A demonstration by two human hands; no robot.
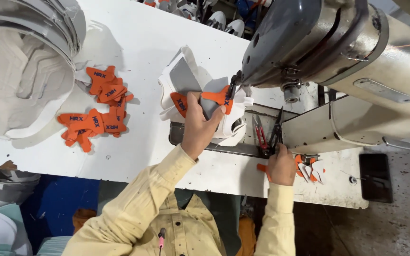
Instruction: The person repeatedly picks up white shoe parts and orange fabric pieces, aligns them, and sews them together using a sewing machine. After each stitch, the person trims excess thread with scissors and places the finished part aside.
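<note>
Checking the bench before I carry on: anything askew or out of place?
Nothing damaged. The orange fabric patches lie in a loose, overlapping scatter on the white table, and red-handled snips rest by the right hand.

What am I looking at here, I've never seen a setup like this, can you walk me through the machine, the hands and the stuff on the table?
This is one picture, taken from a camera on the worker's head, looking down. The big grey and cream body at the upper right is an industrial sewing machine, standing on a white table. The person's left hand presses a white and grey shoe part with an orange tab up to the needle area. The right hand grips dark thread snips; red-handled scissors lie right beside them. To the left lies a loose pile of orange tabs with dark lettering, and a stack of pale fabric pieces fills the corner. A few more orange and white bits sit by the right hand.
</note>
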